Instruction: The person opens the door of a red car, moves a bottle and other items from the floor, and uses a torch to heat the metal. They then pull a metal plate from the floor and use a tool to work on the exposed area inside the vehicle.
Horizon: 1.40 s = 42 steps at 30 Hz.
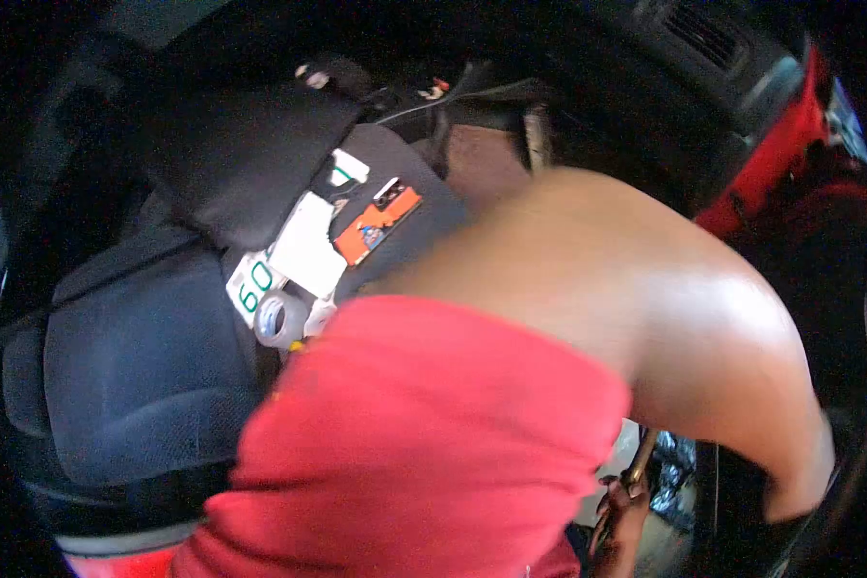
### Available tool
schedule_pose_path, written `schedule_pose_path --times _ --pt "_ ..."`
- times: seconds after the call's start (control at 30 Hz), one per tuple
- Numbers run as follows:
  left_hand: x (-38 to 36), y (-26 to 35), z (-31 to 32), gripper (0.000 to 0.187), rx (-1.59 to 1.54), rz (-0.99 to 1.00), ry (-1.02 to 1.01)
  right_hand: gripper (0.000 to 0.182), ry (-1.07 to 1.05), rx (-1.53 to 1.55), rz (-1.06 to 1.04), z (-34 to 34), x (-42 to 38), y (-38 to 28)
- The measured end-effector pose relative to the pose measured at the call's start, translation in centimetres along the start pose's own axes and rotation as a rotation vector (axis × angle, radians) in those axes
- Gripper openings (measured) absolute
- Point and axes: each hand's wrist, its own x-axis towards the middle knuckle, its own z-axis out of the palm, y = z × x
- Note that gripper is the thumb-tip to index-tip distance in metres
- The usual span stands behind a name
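A bare arm (665, 260) in a red sleeve (433, 433), apparently my left, bends across the view. Its wrist ends in darkness at the lower right, so my left hand is hidden. Under that arm, what looks like my right hand (626, 501) closes around a thin brownish rod (643, 460), whose kind I cannot make out. Beside it is a crinkled, shiny dark plastic (674, 477). Motion blurs the arm.
Inside a car, a dark cloth seat (144, 366) stands at the left. Near it lie a tape roll (280, 319), a white plate marked in green (252, 283), white paper (308, 246) and an orange packet (380, 226). A red door edge (766, 149) borders the right.
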Motion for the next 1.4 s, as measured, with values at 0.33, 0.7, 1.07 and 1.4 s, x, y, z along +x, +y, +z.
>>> schedule_pose_path --times 0.33,0.7,1.07,1.4 --pt "-40.0 -5.4 2.4 0.038 0.044 -1.246 -0.349 0.068 -0.325 0.204 0.043 -3.5 0.4 -0.4" --pt "-63.3 6.6 27.8 0.07 -0.854 -2.041 -0.956 0.072 -0.329 0.253 0.008 -2.8 0.2 -0.5" --pt "-56.6 6.0 25.6 0.051 -0.159 -1.743 -0.855 0.061 -0.293 0.185 0.021 -3.3 -0.1 -0.2" --pt "-56.4 3.9 24.0 0.036 -0.161 -1.908 -0.562 0.037 -0.28 0.153 0.139 -3.5 0.5 -0.1"
